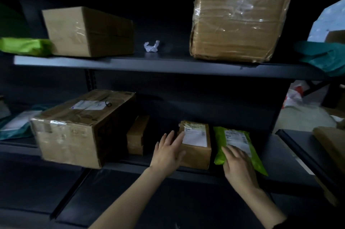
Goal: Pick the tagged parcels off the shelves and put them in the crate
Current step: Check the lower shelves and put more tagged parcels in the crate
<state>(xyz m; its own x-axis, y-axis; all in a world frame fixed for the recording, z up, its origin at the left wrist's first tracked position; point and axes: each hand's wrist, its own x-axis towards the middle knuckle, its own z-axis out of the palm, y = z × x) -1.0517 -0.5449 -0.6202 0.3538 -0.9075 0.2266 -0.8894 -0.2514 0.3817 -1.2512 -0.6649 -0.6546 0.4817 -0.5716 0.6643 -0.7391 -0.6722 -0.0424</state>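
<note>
On the lower shelf (280,154) a small brown box (197,152) with a white label lies beside a green mailer bag (240,141) that also bears a label. My left hand (168,152) rests flat against the box's left side, fingers spread. My right hand (239,165) lies palm down on the near end of the green bag. Neither hand has lifted anything. To the left stand a large labelled carton (74,129) and a narrow brown box (137,135). No crate is in view.
The upper shelf (149,63) carries a brown carton (87,32), a big taped box (237,19), a crumpled paper (151,46), a green bag (24,46) at the left and a teal bag (323,57) at the right. Another shelf unit (306,154) stands at the right.
</note>
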